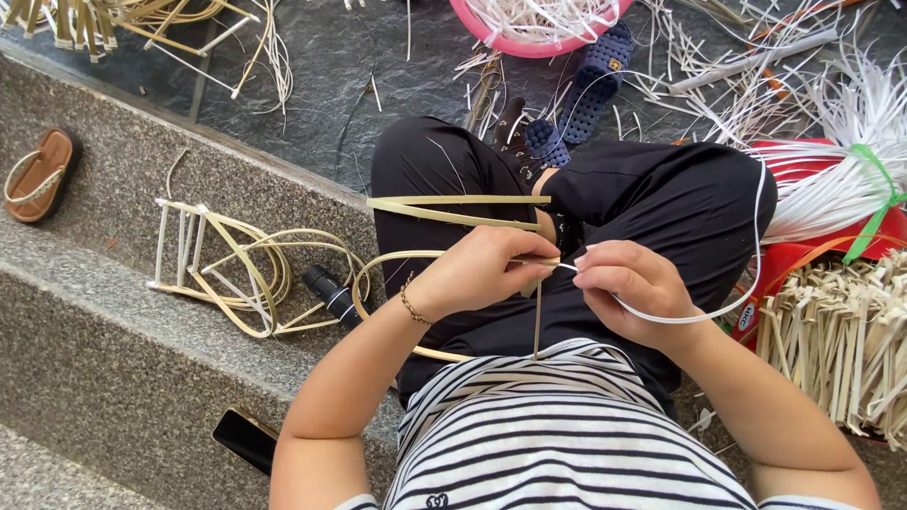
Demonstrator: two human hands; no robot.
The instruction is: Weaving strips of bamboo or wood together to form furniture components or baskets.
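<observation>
One head-worn camera looks steeply down, close over the seated person's lap, stone step and littered floor beyond.

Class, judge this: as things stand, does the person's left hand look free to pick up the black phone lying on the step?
Probably not right away. The left hand is pinching tan strips, so it is occupied, though nothing lies between it and the phone.

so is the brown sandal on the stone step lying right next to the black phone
No, the brown sandal lies far up the stone step, well apart from the black phone.
</observation>
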